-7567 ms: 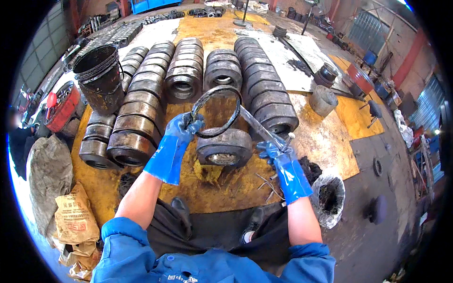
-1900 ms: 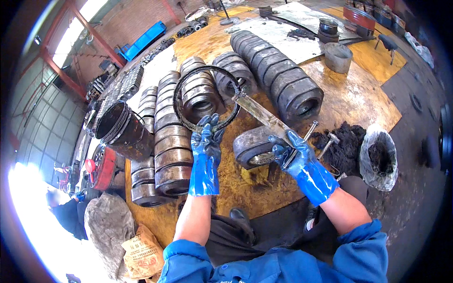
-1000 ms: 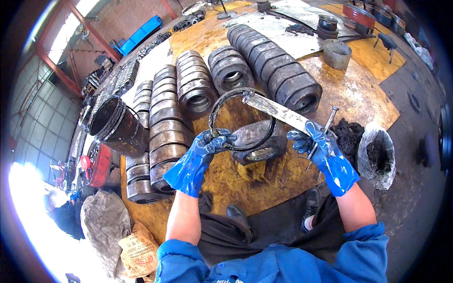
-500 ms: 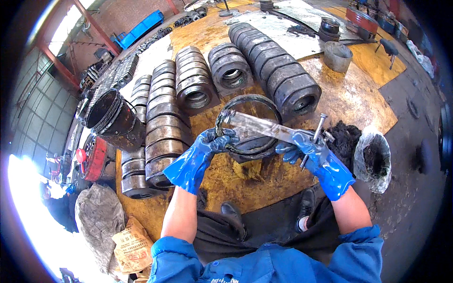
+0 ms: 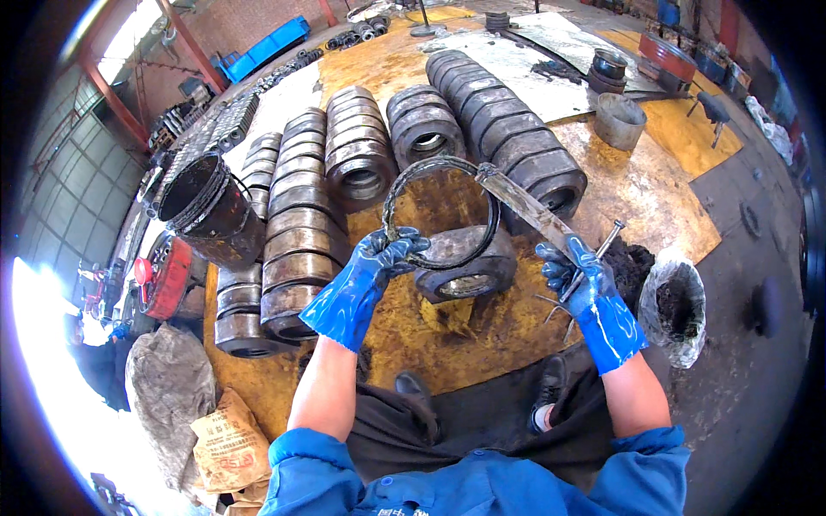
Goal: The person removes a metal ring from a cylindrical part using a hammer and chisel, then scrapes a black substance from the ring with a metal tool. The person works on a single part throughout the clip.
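Note:
My left hand (image 5: pixel 366 279), in a blue rubber glove, pinches a dark, grease-coated ring (image 5: pixel 495 215) at its lower left and holds it up. My right hand (image 5: pixel 589 288), gloved the same way, grips a flat, smeared strip (image 5: pixel 529 206) like a paddle. The strip's tip meets the ring's upper right edge. A metal rod with a bolt-like head (image 5: pixel 617 226) is held in the same hand, with thin prongs showing below the fingers. Beneath the ring, a thick steel roller (image 5: pixel 465 273) with an open bore lies on the stained sheet.
Rows of steel rollers (image 5: pixel 305 211) lie ahead. A black greasy bucket (image 5: pixel 215 219) stands at left beside a red drum (image 5: pixel 168 279). To the right are a dark fibrous heap (image 5: pixel 626 262) and a clear bag of dark material (image 5: pixel 675 301). Sacks (image 5: pixel 231 443) lie lower left.
The strip's tip has shifted from the ring's left side to its upper right. My right hand has moved slightly right and down, and the ring slightly left, uncovering the roller below.

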Motion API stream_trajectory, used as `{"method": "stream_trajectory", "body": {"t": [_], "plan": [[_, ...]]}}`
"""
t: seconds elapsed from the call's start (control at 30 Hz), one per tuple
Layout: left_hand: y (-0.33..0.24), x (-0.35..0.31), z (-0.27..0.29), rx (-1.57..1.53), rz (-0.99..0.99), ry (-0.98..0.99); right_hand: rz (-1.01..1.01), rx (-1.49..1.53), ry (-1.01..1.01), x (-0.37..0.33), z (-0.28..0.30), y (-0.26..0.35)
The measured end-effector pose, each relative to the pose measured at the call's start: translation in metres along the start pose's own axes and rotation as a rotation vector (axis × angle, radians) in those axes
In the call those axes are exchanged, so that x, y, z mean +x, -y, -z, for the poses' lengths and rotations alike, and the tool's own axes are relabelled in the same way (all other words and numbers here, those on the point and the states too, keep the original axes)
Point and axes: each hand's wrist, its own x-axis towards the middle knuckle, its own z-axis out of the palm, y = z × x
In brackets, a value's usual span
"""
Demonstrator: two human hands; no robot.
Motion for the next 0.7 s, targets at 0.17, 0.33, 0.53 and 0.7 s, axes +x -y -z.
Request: {"method": "stream_trajectory", "body": {"t": [0.17, 0.33, 0.53, 0.7], "plan": [[0.000, -0.008, -0.006, 0.163, -0.042, 0.048, 0.012, -0.060, -0.012, 0.001, -0.006, -0.006], [0.000, -0.013, -0.022, 0.255, -0.056, -0.038, 0.013, -0.204, 0.079, -0.001, -0.013, -0.013], [0.007, -0.010, -0.023, 0.270, -0.048, -0.045, 0.004, -0.282, 0.192, -0.011, -0.026, -0.019], [0.017, 0.007, -0.007, 0.115, 0.016, -0.077, 0.015, -0.020, 0.102, -0.019, -0.027, 0.003]]}}
